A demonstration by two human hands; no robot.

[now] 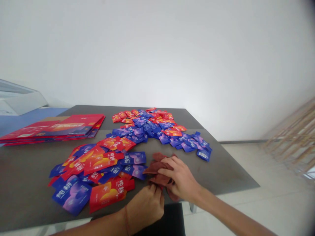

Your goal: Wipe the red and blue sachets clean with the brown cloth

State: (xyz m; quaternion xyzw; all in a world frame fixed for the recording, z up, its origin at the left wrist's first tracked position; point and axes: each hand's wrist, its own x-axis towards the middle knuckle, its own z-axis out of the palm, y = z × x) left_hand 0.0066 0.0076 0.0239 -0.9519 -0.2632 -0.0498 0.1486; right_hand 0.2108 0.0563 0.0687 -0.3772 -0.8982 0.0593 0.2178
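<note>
A crumpled reddish-brown cloth (157,167) lies bunched at the table's front edge between my hands. My right hand (180,178) is closed over it from the right, its fingers curled into the folds. Just below, my left hand (149,204) has its fingers pinched together at the cloth's lower edge; the fingertips are partly hidden. Left of the cloth is a heap of small sachets, some red with orange fruit prints (108,193), others blue with purple prints (73,195).
A second spread of red and blue sachets (150,126) covers the far middle of the dark table (228,167). Flat red folded cartons (71,126) are stacked at the left. A white device (22,98) stands behind them. A wooden lattice (292,141) leans at the far right.
</note>
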